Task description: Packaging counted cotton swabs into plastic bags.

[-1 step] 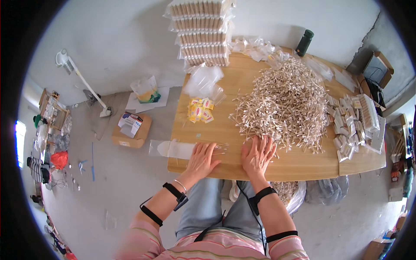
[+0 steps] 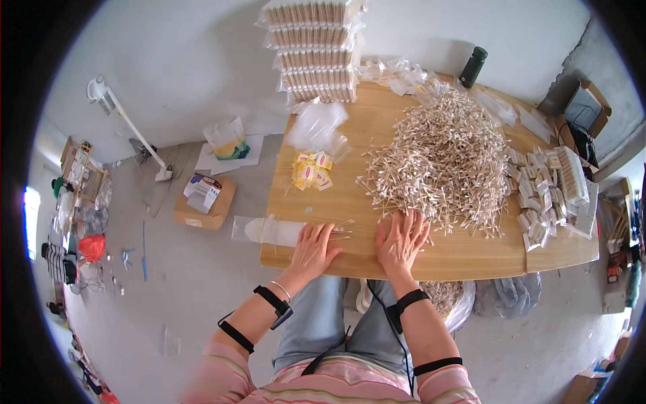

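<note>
My left hand lies flat across the right end of a clear plastic bag holding a white insert. Its fingers are stretched out, and a few cotton swabs poke out beside them. What lies beneath the palm is hidden. Palm down with fingers spread, my right hand rests at the near edge of a big heap of loose cotton swabs. Some swab tips touch or lie under its fingertips. Neither hand visibly grips anything.
Small yellow-and-white packets and clear empty bags lie on the wooden table. Behind stand stacked swab packs and a dark green bottle. White packs crowd the right. A cardboard box sits on the floor, left.
</note>
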A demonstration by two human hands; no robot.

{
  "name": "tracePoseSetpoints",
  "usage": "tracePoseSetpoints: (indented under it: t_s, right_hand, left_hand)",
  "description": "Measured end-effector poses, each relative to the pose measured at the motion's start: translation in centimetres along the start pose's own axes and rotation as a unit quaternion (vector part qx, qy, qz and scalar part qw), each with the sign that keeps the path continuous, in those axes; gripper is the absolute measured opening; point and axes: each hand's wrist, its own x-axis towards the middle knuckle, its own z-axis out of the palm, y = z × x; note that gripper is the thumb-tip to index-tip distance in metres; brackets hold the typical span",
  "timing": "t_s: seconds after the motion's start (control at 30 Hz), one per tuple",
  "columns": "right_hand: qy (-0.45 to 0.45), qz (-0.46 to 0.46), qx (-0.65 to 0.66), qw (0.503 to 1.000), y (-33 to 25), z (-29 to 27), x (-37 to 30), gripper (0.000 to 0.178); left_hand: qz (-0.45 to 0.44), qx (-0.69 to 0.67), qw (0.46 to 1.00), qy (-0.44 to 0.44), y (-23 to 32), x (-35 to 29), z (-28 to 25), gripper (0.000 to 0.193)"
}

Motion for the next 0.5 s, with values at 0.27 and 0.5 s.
tracePoseSetpoints:
  t_s: [0.27, 0.5]
  right_hand:
    - [0.056, -0.052, 0.121, 0.990, 3.4, -1.9, -2.4, 0.047]
    - [-0.021, -0.051, 0.098, 0.994, 6.8, -4.6, -2.7, 0.039]
  left_hand:
    - [-0.052, -0.083, 0.993, 0.065, 0.2, -0.9, 1.9, 0.034]
    - [-0.037, -0.090, 0.990, 0.105, -0.5, -1.3, 1.9, 0.019]
